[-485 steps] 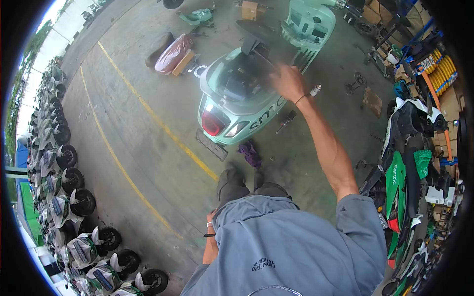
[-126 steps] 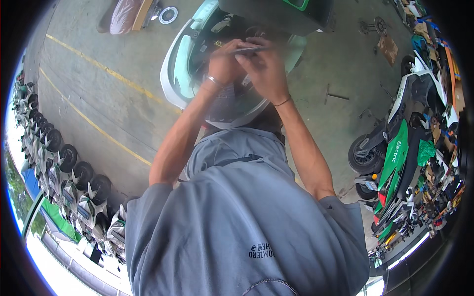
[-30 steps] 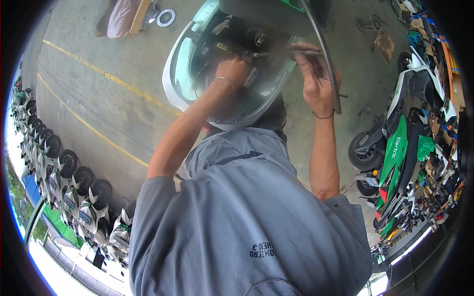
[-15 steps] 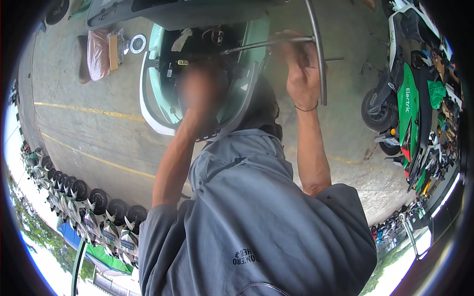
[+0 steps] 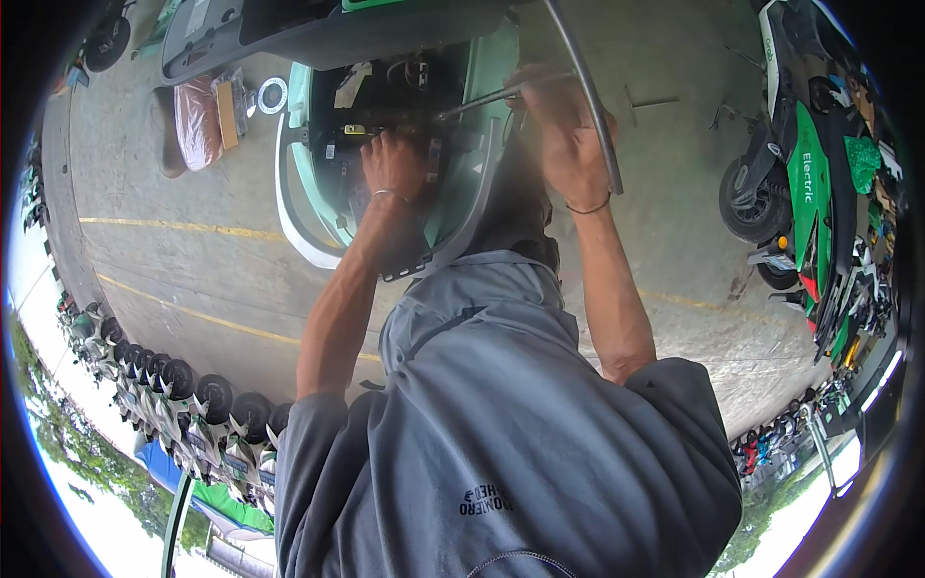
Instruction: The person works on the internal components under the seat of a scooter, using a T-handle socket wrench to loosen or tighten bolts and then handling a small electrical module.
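My right hand (image 5: 568,144) is closed around the shaft of a metal T-handle wrench (image 5: 597,120), near its crossbar. The shaft slants left and down, its tip over the dark inside of a scooter body (image 5: 289,183) with pale green and white panels. Within that opening, my left hand (image 5: 393,166) rests on the dark parts, fingers a little bent and apart, with nothing visible in them. Just beyond its fingers sits a small yellow-labelled part (image 5: 355,129). What lies beneath the left palm is hidden.
A dark seat section (image 5: 385,34) overhangs the opening's far side. On the floor lie a wrapped reddish-brown panel (image 5: 198,120), a cardboard piece (image 5: 226,114), a white ring (image 5: 273,94) and another T-shaped tool (image 5: 650,102). A green scooter (image 5: 809,183) stands right; several scooters (image 5: 202,414) line the left.
My right hand and the T-handle wrench have shifted slightly left. My left hand, blurred before, is now steadier in the opening. The whole view has tilted a little.
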Action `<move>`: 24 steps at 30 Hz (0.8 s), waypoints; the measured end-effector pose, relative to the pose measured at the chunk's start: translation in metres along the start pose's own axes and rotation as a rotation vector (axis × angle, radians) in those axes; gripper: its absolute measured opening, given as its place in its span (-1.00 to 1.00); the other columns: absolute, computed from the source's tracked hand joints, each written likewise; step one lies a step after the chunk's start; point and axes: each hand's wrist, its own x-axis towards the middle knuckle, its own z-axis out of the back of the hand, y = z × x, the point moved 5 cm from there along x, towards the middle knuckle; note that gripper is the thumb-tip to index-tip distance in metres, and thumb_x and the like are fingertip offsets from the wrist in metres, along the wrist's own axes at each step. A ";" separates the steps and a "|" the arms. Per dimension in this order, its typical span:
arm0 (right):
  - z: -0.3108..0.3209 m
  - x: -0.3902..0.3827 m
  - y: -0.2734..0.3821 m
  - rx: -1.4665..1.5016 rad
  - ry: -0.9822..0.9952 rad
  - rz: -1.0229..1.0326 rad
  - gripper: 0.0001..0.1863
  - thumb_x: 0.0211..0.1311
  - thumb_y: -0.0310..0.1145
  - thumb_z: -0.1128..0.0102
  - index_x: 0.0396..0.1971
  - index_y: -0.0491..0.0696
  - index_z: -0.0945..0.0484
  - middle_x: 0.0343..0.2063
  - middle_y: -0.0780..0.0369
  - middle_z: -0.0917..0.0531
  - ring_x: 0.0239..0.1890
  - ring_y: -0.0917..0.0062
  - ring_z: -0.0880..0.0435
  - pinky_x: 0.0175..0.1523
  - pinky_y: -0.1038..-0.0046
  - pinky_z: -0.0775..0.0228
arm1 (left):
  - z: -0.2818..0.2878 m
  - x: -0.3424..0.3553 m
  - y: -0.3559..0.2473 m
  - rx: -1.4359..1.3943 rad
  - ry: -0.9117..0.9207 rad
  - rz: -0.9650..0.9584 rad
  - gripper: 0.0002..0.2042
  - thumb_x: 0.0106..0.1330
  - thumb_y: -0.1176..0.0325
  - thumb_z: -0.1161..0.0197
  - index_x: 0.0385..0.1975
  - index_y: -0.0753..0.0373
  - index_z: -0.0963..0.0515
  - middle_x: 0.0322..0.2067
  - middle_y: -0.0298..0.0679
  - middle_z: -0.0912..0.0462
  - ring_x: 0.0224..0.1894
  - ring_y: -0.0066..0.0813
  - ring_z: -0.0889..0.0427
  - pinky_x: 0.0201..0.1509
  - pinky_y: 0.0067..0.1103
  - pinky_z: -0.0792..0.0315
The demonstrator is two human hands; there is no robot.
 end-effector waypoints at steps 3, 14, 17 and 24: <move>-0.002 0.000 0.003 0.042 0.006 -0.005 -0.85 0.32 -0.54 -0.20 -0.19 -0.29 -0.60 -0.26 0.18 -0.71 -0.27 0.58 -0.70 -0.13 0.53 -0.63 | 0.003 -0.004 0.008 -0.033 0.065 -0.040 -0.54 0.10 0.17 -0.35 -0.04 0.27 -0.54 0.12 -0.01 -0.49 0.18 -0.11 -0.45 0.25 -0.21 -0.28; -0.046 -0.016 -0.002 -0.058 0.257 0.062 -0.86 0.28 -0.47 -0.23 -0.21 -0.17 -0.62 -0.35 0.19 -0.73 -0.33 0.49 -0.75 -0.21 0.50 -0.57 | 0.016 -0.046 0.034 -0.311 0.053 -0.040 -0.53 0.17 0.15 -0.36 -0.01 0.33 -0.53 -0.01 0.05 -0.58 0.13 0.01 -0.52 0.19 -0.25 -0.41; -0.055 -0.023 -0.003 -0.255 0.340 0.122 -0.87 0.28 -0.46 -0.22 -0.22 -0.15 -0.62 -0.38 0.17 -0.72 -0.32 0.44 -0.75 -0.23 0.46 -0.56 | 0.025 -0.043 0.029 -0.325 0.136 -0.023 -0.51 0.15 0.16 -0.38 0.00 0.35 -0.53 -0.02 0.07 -0.58 0.08 0.01 -0.55 0.16 -0.27 -0.44; -0.076 -0.031 0.007 -0.340 0.455 0.389 -0.78 0.13 -0.62 -0.13 -0.19 -0.17 -0.56 -0.35 0.13 -0.66 -0.39 0.27 -0.70 -0.29 0.35 -0.56 | 0.033 -0.055 0.043 -0.490 -0.106 -0.192 -0.66 0.12 0.36 -0.40 -0.11 0.32 -0.60 -0.13 0.00 -0.65 -0.08 -0.01 -0.65 0.01 -0.32 -0.52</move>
